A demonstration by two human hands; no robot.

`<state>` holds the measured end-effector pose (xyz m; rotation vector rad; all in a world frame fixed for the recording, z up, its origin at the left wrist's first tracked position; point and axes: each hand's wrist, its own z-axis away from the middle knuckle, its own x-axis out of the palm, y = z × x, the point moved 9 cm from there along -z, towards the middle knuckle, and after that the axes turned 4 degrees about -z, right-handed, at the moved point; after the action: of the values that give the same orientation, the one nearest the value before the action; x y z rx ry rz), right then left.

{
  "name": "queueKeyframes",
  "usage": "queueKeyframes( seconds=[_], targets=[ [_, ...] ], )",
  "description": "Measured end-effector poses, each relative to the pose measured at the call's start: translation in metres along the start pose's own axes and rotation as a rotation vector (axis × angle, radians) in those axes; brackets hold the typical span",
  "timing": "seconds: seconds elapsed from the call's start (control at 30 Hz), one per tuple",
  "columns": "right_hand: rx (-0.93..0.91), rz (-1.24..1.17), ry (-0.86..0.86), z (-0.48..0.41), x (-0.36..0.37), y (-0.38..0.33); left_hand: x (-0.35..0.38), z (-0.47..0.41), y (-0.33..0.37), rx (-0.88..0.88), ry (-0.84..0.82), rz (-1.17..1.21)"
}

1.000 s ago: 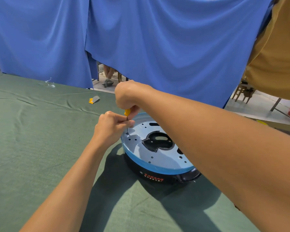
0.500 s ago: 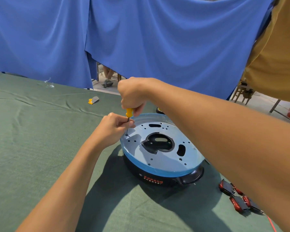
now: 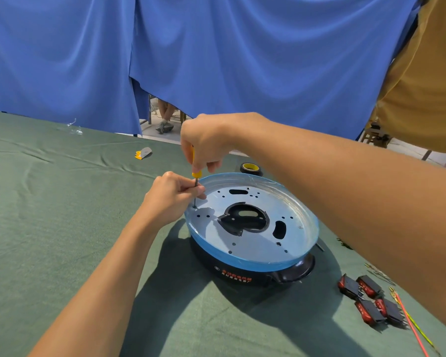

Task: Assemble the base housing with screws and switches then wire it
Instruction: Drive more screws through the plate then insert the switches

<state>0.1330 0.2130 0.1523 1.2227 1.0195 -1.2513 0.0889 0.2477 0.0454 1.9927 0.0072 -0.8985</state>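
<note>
Little is changed from half a second ago: both hands are kept at the same spot, and only the right forearm is shifted, so that the switches (image 3: pixel 368 297) and tape (image 3: pixel 250 168) are uncovered more fully. The screwdriver (image 3: pixel 196 174) is gripped by its yellow handle in the right hand (image 3: pixel 206 143) and held upright over a hole (image 3: pixel 195 206) at the left edge of the housing (image 3: pixel 242 262), which is set on the table (image 3: pixel 49 215). Its shaft is pinched by the left hand (image 3: pixel 174 195) just above the tip; whether a screw is seated there cannot be told. The housing is judged stiff and fairly heavy, steady under downward pressure, and best taken by its black base, since the filmed rim looks thin and slippery. The switches are judged light, to be held by their bodies.
</note>
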Motion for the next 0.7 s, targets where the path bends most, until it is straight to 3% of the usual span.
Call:
queueKeyframes(
  seconds=[0.2, 0.33, 0.4, 0.53, 0.7],
  targets=[
    [0.049, -0.063, 0.087, -0.004, 0.002, 0.003, 0.007, 0.0, 0.002, 0.013, -0.08, 0.023],
    [0.127, -0.011, 0.049, -0.006, 0.006, 0.003, -0.006, 0.003, 0.0, -0.026, 0.086, 0.058],
    [0.144, -0.024, 0.046, -0.006, 0.005, 0.006, -0.006, 0.003, 0.0, -0.041, 0.091, 0.037],
    [0.019, -0.058, 0.052, -0.001, -0.001, 0.0, -0.002, 0.002, 0.001, -0.039, 0.045, 0.006],
    [-0.041, 0.073, 0.098, 0.001, -0.003, -0.01, 0.004, 0.0, 0.002, -0.008, -0.044, -0.029]
  ],
)
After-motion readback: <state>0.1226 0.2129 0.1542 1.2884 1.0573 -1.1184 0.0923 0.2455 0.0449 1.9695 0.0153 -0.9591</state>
